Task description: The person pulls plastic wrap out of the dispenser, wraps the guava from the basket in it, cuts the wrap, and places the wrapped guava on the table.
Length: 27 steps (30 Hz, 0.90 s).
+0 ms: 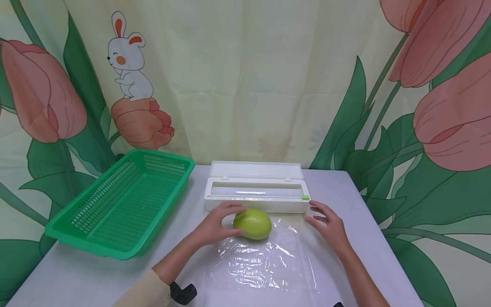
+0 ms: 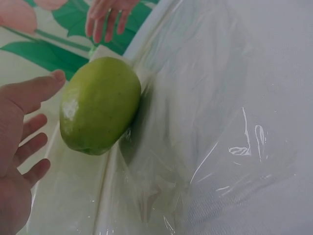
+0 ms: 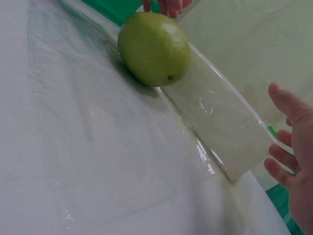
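A smooth, oval green fruit (image 1: pixel 252 224) lies on a spread sheet of clear plastic wrap (image 1: pixel 264 268), close to the front of the wrap dispenser; its exact kind is unclear. My left hand (image 1: pixel 220 224) is at the fruit's left side, fingers loosely spread. The left wrist view shows a gap between that hand (image 2: pixel 22 142) and the fruit (image 2: pixel 100 105). Near the dispenser's right front corner, my right hand (image 1: pixel 327 224) has its fingers parted and holds nothing. The white wrap dispenser (image 1: pixel 258 207) has its lid raised, showing the roll inside and a green slider at the right end.
A green plastic basket (image 1: pixel 153 221) with perforated sides stands on the left of the white-covered table (image 1: pixel 88 273). Behind the table hangs a curtain (image 1: pixel 245 85) printed with tulips and a rabbit.
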### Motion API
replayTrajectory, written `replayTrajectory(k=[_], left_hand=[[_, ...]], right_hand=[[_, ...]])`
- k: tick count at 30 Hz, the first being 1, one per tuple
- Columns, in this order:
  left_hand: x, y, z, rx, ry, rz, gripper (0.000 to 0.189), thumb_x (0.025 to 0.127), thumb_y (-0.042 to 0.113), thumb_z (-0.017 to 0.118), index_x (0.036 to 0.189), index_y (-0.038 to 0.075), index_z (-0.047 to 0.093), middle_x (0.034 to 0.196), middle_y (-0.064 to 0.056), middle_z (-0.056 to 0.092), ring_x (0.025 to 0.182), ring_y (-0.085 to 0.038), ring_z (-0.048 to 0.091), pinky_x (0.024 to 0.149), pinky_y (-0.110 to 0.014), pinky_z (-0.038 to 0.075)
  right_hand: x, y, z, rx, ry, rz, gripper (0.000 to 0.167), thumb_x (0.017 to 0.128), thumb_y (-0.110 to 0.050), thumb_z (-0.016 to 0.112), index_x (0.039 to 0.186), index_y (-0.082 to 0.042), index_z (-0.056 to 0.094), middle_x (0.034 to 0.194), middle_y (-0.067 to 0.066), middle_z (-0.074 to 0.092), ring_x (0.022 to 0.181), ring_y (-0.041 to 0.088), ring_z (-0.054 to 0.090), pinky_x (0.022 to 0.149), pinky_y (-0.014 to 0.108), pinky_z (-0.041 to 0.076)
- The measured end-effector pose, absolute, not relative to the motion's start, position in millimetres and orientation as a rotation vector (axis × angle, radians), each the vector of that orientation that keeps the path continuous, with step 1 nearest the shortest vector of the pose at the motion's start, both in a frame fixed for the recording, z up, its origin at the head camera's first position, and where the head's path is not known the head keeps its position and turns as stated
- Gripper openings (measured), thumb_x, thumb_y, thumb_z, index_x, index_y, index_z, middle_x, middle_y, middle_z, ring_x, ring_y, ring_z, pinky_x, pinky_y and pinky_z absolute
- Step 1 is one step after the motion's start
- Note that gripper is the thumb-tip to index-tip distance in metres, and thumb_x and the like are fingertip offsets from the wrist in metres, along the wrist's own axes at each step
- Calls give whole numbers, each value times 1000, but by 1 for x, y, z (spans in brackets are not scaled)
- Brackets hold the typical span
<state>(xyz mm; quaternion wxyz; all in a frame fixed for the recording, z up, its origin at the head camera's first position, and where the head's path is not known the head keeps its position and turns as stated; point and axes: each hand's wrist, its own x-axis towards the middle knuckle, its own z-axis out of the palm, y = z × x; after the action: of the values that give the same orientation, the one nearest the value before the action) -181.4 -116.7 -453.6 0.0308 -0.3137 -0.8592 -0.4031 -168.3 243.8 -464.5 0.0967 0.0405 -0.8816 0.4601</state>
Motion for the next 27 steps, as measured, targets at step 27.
replayTrajectory(k=[27], left_hand=[[-153,-151,-456,-935,-2597,-1430,57,75,22,83,127,18,61,129,6,61,124,-15,54,92,-44,53]], right_hand=[[-129,250,-472,208,-2597,1323,47,85,-18,75,128,-11,59,127,8,63,104,-15,54,83,6,49]])
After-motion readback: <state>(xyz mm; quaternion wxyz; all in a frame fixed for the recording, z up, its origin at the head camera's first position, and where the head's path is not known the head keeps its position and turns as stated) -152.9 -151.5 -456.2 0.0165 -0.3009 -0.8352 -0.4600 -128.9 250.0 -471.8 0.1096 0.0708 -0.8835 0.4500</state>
